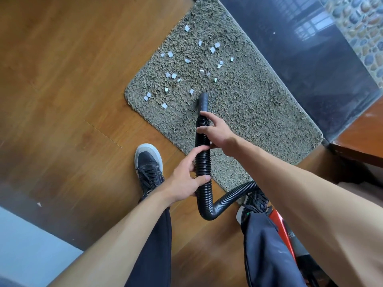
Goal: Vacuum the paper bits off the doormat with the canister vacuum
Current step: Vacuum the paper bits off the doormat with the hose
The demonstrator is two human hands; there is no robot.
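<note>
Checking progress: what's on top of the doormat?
White paper bits lie scattered on the doormat, the nozzle near them. Anything under the hose or right hand is hidden.

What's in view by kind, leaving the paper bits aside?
Hands: 2, left hand and right hand, both gripping the hose
Hose: 1
Doormat: 1
Shoes: 2
Total: 6
</note>
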